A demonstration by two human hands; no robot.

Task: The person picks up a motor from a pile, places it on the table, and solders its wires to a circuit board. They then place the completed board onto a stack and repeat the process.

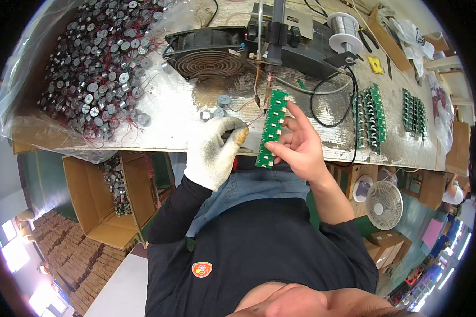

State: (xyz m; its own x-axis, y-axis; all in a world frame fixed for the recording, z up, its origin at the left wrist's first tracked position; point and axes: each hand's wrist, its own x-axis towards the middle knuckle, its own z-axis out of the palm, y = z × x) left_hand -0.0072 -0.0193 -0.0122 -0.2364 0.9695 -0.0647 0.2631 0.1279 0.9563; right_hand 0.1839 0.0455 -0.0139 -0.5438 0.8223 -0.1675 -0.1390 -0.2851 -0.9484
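Observation:
My bare right hand [304, 145] grips a long green circuit board strip [272, 129] between thumb and fingers. The strip stands nearly lengthwise away from me, over the table's front edge, with small pale parts along it. On my left hand [215, 148] is a white glove with a stained fingertip. Its thumb and forefinger are pinched together on thin red wires [253, 121], close to the strip's left side. Just beyond the glove lie a few round grey components [223, 100] with leads. Past the strip's far end, a thin soldering tip [257, 100] points down from a stand.
A big heap of wired round components [100, 68] fills the left, in clear plastic. Behind are a black fan [209, 61] and a solder wire spool [345, 33]. A black cable [314, 105] loops right of my hand, before rows of green boards [373, 119].

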